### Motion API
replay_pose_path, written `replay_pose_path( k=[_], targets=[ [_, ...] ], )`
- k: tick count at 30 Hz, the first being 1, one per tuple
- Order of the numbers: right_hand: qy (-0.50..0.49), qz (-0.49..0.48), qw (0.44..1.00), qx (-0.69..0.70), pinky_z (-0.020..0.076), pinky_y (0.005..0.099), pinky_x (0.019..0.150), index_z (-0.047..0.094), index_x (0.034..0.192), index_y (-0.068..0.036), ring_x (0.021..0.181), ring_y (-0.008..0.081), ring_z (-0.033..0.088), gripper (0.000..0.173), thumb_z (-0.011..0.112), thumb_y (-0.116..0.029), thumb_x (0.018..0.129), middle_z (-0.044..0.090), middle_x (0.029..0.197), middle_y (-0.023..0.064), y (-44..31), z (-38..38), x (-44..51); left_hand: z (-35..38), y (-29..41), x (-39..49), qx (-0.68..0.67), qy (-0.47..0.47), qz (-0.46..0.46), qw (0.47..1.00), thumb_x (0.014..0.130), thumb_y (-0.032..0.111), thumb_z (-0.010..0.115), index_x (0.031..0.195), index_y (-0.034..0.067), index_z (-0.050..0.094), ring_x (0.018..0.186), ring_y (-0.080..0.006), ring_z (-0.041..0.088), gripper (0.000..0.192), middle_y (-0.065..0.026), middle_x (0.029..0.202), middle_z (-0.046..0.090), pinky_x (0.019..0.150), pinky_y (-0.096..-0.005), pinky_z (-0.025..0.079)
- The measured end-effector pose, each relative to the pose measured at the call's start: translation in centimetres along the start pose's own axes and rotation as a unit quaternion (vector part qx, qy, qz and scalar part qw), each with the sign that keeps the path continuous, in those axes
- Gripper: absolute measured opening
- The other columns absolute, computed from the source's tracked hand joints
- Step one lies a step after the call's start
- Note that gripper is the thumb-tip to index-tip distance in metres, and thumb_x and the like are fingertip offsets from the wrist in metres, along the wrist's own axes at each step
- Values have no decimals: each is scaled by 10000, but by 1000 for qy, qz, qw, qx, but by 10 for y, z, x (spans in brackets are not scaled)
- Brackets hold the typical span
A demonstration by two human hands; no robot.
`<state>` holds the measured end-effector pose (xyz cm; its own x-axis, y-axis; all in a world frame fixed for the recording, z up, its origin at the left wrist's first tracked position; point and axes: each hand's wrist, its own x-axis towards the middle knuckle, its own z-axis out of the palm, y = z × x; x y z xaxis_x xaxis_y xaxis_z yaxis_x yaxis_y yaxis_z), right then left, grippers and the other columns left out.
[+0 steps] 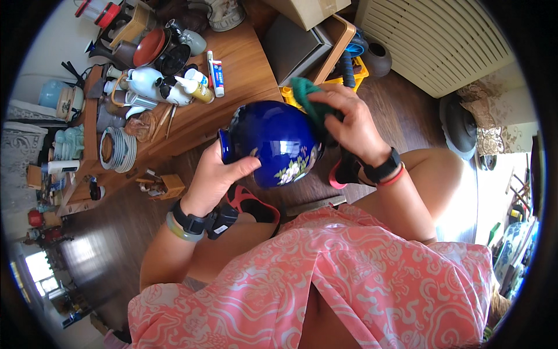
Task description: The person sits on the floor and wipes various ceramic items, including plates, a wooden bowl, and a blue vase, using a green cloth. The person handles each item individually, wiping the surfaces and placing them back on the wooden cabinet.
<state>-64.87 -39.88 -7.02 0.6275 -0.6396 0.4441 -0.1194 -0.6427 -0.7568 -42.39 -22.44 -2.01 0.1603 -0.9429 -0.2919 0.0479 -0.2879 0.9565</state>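
Observation:
A glossy cobalt-blue vase with a painted flower spray is held on its side above the floor, its neck pointing left. Around the neck and shoulder my left hand has its grip, thumb lying along the near side. My right hand pinches a green cloth at the vase's right end, by the base. Part of the cloth hangs behind my fingers, and whether it touches the glaze there is hard to make out. The fingers of my left hand are hidden behind the vase.
A wooden cabinet at upper left bears teapots, bottles and a glue tube. Stacked plates stand near its edge. A small open box sits on the floor. Beyond my right hand are a yellow crate and a dark jar.

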Motion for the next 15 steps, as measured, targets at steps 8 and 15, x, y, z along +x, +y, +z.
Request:
replay_pose_path(
  k=[8, 15],
  targets=[
    [-135, -196, 971, -7, 503, 397, 795, 711, 937, -104, 888, 305, 562, 352, 643, -45, 597, 648, 1045, 75, -75, 4, 24, -1, 14, -1, 501, -97, 209, 834, 626, 525, 847, 859, 14, 605, 692, -362, 646, 612, -177, 747, 648, 630, -408, 523],
    [-355, -22, 929, 103, 477, 383, 941, 678, 1093, 13, 1057, 339, 597, 410, 548, 0, 704, 641, 1115, 174, -25, 18, 64, 11, 19, -8, 578, -237, 313, 716, 639, 497, 793, 746, 84, 531, 595, -250, 588, 501, -57, 596, 523, 534, -366, 479]
  ],
)
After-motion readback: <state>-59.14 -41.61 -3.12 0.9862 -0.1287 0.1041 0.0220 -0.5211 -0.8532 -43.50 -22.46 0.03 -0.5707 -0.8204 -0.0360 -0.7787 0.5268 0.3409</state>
